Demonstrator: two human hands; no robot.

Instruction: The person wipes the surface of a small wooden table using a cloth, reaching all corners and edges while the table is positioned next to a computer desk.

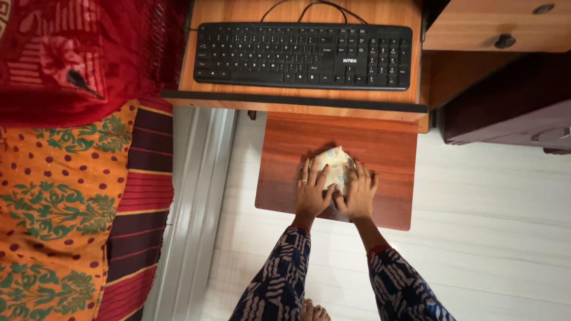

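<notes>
Both hands press down on a small folded cloth (334, 166), pale cream with faint blue and pink flower marks, which lies on a reddish-brown wooden board (386, 154) set low beneath the keyboard shelf. The cloth sits near the middle of the board, a little toward its near edge.

The left hand (311, 191) lies flat, palm down, fingers stretched out and close together, covering the left edge of the cloth. A ring shows on one finger. It does not curl around anything; it only rests on top, with the fingertips reaching up along the cloth's side.

The right hand (358, 193) is likewise spread and flat, fingers slightly fanned, laid over the right lower part of the cloth and partly on the board beside it. The thumbs of the two hands meet or nearly meet at the cloth's near corner; whether either thumb pinches a fold I cannot tell.

Both forearms wear dark blue sleeves with white and red pattern. Above the board a black keyboard (303, 54) rests on a wooden shelf (297, 101). To the left lies a bed with an orange, green and red printed cover (59, 190). The floor (488, 226) is pale.
</notes>
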